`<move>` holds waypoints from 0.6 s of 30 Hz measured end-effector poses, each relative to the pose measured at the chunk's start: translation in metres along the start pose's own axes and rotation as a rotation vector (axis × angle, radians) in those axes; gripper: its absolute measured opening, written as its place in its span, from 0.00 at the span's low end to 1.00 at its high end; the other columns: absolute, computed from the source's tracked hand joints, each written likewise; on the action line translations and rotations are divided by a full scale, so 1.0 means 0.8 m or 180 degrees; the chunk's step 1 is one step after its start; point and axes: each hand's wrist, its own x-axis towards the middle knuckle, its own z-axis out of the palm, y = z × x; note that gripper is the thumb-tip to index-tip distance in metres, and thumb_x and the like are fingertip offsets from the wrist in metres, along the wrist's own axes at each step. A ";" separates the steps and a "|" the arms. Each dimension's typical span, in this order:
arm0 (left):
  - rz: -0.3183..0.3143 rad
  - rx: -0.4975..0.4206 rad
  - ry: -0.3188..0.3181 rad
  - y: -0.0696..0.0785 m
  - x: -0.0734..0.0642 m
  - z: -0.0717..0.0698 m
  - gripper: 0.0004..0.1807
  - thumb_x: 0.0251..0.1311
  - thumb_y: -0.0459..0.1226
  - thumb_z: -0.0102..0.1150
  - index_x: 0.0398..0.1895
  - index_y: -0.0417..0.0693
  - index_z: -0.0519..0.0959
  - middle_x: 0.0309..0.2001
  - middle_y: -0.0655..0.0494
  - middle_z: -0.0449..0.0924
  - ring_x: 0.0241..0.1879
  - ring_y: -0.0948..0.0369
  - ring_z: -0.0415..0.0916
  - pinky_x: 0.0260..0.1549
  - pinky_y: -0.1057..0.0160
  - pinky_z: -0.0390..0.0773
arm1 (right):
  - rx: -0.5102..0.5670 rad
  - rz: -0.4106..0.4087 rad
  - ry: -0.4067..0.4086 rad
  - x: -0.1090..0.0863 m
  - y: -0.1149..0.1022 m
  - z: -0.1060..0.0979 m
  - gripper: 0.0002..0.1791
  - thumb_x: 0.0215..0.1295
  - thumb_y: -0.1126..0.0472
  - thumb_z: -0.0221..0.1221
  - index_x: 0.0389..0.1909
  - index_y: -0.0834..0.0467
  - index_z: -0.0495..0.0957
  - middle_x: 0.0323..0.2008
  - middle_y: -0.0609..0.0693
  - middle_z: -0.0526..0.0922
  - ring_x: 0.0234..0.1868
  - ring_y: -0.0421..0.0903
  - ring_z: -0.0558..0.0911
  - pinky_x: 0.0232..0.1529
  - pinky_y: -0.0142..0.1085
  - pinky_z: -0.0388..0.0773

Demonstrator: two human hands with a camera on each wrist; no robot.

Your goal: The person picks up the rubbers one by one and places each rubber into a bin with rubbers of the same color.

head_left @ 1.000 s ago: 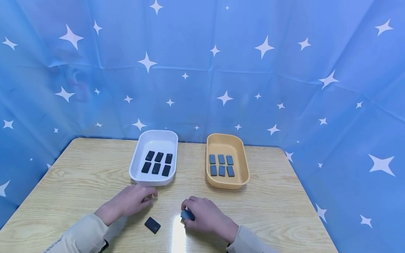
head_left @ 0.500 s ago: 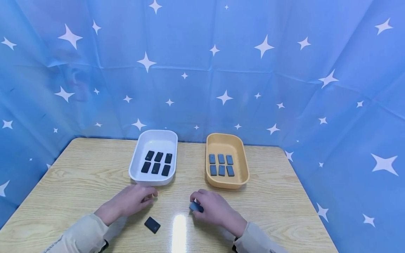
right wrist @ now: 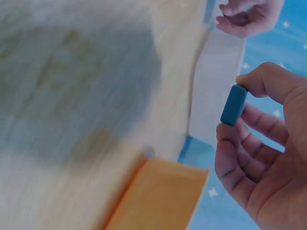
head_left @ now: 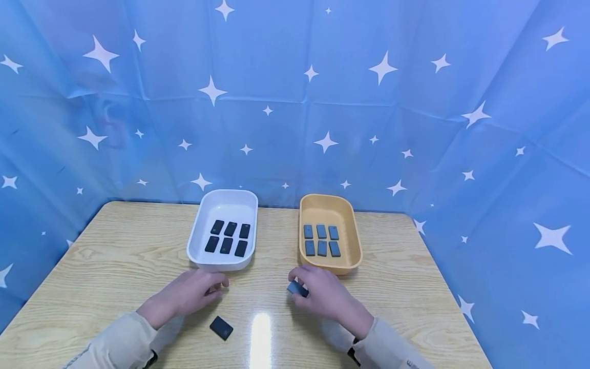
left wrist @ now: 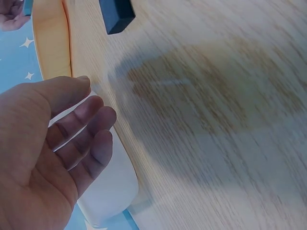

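Note:
My right hand (head_left: pixel 324 293) pinches a small blue rectangular block (right wrist: pixel 234 105) between thumb and fingertips, just in front of the orange tray (head_left: pixel 328 267). Loosely curled and holding nothing, my left hand (head_left: pixel 191 292) hovers over the table by the near end of the white tray (head_left: pixel 222 267). A black rectangular block (head_left: pixel 221 328) lies tilted on the table, nearer to me than that hand; the left wrist view also catches this black block (left wrist: pixel 116 17). Inside the white tray, several black blocks (head_left: pixel 226 245) lie in two rows. Several blue blocks (head_left: pixel 322 248) are laid out likewise in the orange one.
The wooden table (head_left: pixel 115 246) carries both trays side by side towards its far edge, with a gap between them. Behind and beside it hangs a blue curtain (head_left: pixel 276 77) with white stars. A bright light reflection (head_left: pixel 261 338) shows on the wood near the front.
My right hand has carried the blue block away from me and to the right, up to the orange tray's near end. My left hand and the loose black block have stayed put.

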 end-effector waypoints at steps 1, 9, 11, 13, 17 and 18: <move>-0.0006 -0.0003 -0.0004 0.000 0.000 0.000 0.07 0.57 0.39 0.66 0.39 0.58 0.82 0.35 0.66 0.83 0.34 0.68 0.79 0.34 0.63 0.79 | 0.0005 0.0004 0.0018 0.000 0.001 -0.003 0.14 0.58 0.55 0.63 0.46 0.50 0.79 0.35 0.41 0.78 0.30 0.34 0.73 0.29 0.27 0.69; -0.0030 -0.0023 -0.0017 0.000 0.001 0.001 0.07 0.57 0.39 0.66 0.39 0.58 0.82 0.34 0.67 0.82 0.33 0.69 0.78 0.32 0.64 0.78 | -0.0136 0.0038 0.0215 0.001 0.006 -0.027 0.13 0.59 0.55 0.64 0.45 0.49 0.79 0.36 0.42 0.79 0.28 0.36 0.72 0.25 0.27 0.67; -0.0031 -0.0019 -0.0012 0.000 0.002 0.002 0.07 0.57 0.39 0.66 0.39 0.58 0.82 0.34 0.67 0.82 0.32 0.70 0.78 0.32 0.64 0.78 | -0.0184 0.0041 0.0268 0.001 0.008 -0.032 0.13 0.58 0.55 0.64 0.44 0.49 0.79 0.37 0.42 0.80 0.28 0.36 0.72 0.25 0.27 0.66; -0.0040 -0.0010 -0.0014 0.000 0.002 0.002 0.07 0.57 0.39 0.66 0.39 0.58 0.82 0.34 0.67 0.82 0.32 0.70 0.78 0.33 0.64 0.78 | -0.0188 0.0047 0.0313 0.002 0.011 -0.035 0.13 0.58 0.56 0.65 0.44 0.49 0.79 0.37 0.42 0.80 0.28 0.36 0.72 0.25 0.27 0.67; -0.0036 -0.0016 -0.0008 0.000 0.002 0.002 0.07 0.57 0.39 0.66 0.39 0.59 0.82 0.34 0.68 0.82 0.32 0.70 0.78 0.33 0.64 0.79 | -0.0226 0.0056 0.0414 0.006 0.018 -0.043 0.12 0.57 0.57 0.65 0.43 0.49 0.80 0.33 0.40 0.78 0.28 0.36 0.72 0.25 0.27 0.67; -0.0040 -0.0020 -0.0012 0.001 0.002 0.002 0.07 0.57 0.39 0.66 0.39 0.58 0.82 0.34 0.68 0.82 0.33 0.70 0.78 0.33 0.64 0.79 | -0.0232 0.0051 0.0430 0.006 0.020 -0.045 0.12 0.57 0.57 0.66 0.43 0.49 0.80 0.32 0.40 0.78 0.27 0.36 0.72 0.25 0.27 0.67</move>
